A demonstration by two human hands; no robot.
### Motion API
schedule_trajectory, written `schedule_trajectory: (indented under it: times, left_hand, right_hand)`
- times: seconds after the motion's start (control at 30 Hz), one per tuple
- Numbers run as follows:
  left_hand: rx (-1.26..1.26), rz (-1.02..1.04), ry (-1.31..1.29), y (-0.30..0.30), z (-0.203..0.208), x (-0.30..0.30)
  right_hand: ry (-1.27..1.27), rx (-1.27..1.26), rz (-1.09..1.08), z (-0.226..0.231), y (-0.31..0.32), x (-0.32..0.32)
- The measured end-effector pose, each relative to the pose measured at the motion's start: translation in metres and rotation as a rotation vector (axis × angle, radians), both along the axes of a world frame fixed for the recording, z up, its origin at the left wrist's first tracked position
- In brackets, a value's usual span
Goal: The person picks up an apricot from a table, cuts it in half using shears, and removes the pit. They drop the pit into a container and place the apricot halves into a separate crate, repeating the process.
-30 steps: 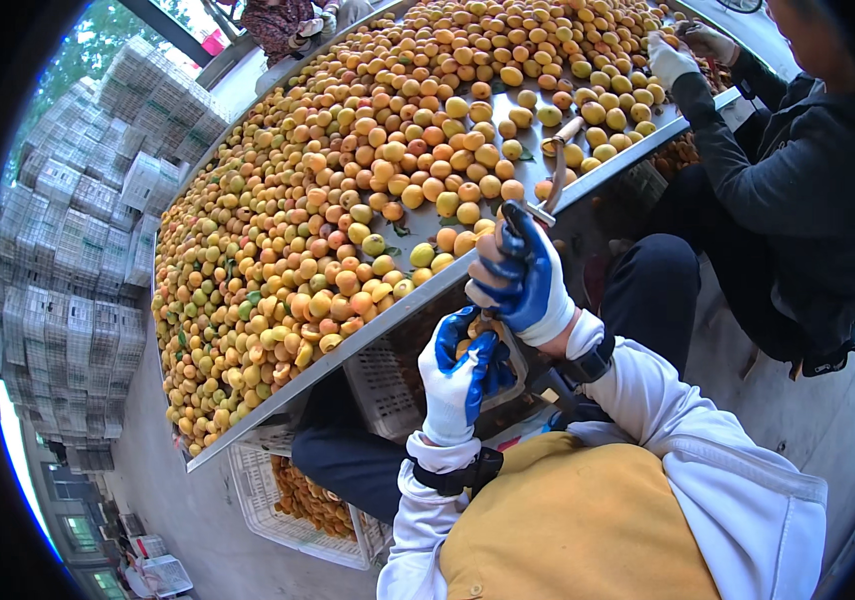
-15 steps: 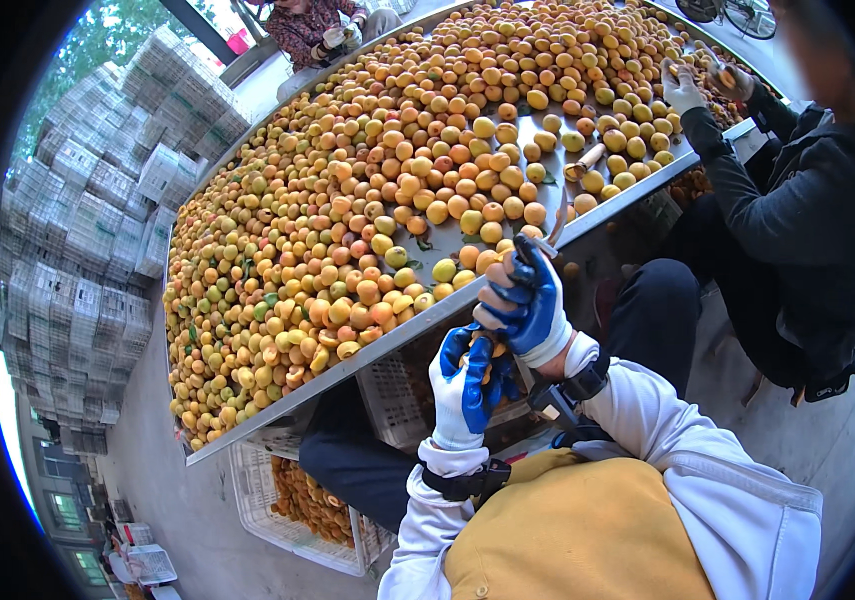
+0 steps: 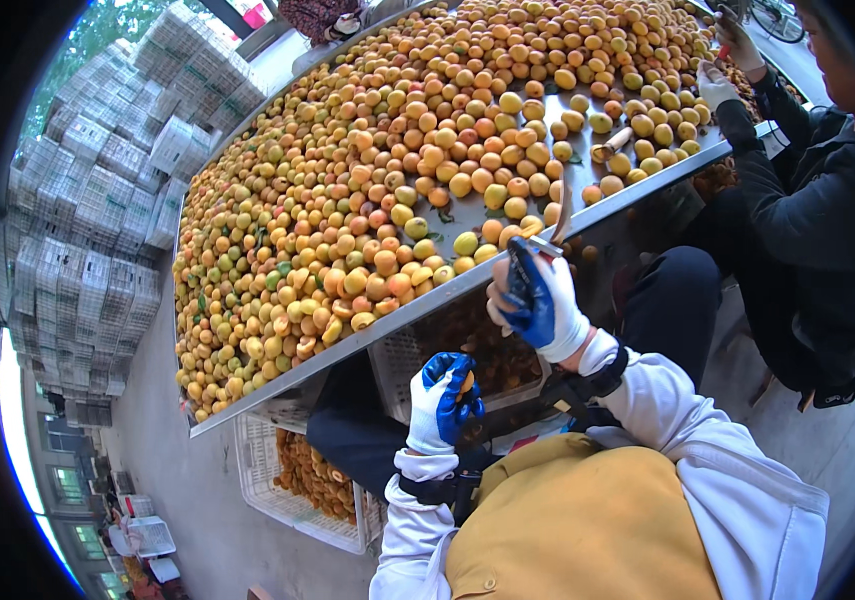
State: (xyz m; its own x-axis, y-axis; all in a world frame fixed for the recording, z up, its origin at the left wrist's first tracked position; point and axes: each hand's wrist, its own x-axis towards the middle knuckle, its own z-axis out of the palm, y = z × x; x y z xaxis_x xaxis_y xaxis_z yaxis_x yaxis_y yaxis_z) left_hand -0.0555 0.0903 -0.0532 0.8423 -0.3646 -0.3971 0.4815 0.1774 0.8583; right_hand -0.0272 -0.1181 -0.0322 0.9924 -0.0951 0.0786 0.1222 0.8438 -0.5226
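Observation:
My left hand (image 3: 440, 402), in a white glove with a blue coated palm, is closed around an apricot (image 3: 466, 382); only a small orange patch of the fruit shows between the fingers. Up and to the right, near the table's edge, my right hand (image 3: 543, 308) wears a matching glove. It grips a knife with a curved blade (image 3: 563, 212), which points up toward the fruit. A wide heap of apricots (image 3: 347, 200), yellow to orange, covers much of the metal table (image 3: 467, 213) in front of me. Several near the front edge look cut or split.
Under the table stand a white crate (image 3: 257, 470) of brownish-orange pieces and another crate (image 3: 392, 375), partly hidden. A wooden-handled tool (image 3: 612, 145) lies among the fruit. At right sits a co-worker (image 3: 817, 210), hands at the table; another person (image 3: 322, 20) is at the far side. Stacked crates (image 3: 97, 200) rise at left.
My hands have come apart: the left has dropped toward my body with the apricot, while the right stays near the table edge with the knife. The view has shifted slightly.

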Motion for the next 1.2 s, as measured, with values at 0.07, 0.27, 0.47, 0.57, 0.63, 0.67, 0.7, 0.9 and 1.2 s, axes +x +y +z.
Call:
schedule_trajectory:
  times: [0.07,0.27,0.47,0.57,0.63,0.67,0.7,0.9,1.2]
  left_hand:
    - [0.141,-0.032,-0.052,0.006,0.015,-0.002]
    - [0.328,0.164,-0.139,0.064,0.049,0.0]
    - [0.834,0.589,-0.477,0.217,0.083,-0.013]
    - [1.549,0.353,-0.644,0.286,0.076,-0.012]
    - [2.19,0.2,-0.759,0.232,0.098,-0.002]
    - [1.728,0.244,-0.813,0.224,0.102,0.01]
    - [1.448,0.228,-0.847,0.209,0.102,0.028]
    - [1.31,-0.362,-1.38,-0.012,0.097,0.124]
    - [1.576,-0.98,-1.169,-0.108,0.021,0.203]
  right_hand:
    - [0.025,0.016,-0.02,0.004,-0.009,-0.001]
    - [0.059,0.145,-0.055,0.005,-0.041,-0.008]
    - [0.171,0.079,-0.165,0.019,-0.068,-0.025]
    - [0.247,0.017,-0.215,0.031,-0.07,-0.03]
    - [0.264,0.02,-0.231,0.03,-0.076,-0.033]
    - [0.288,-0.051,-0.216,0.033,-0.077,-0.034]
    - [0.312,-0.125,-0.196,0.035,-0.076,-0.034]
    - [0.342,-0.556,-0.23,0.036,-0.078,-0.035]
    - [0.279,-0.975,-0.334,0.021,-0.085,-0.04]
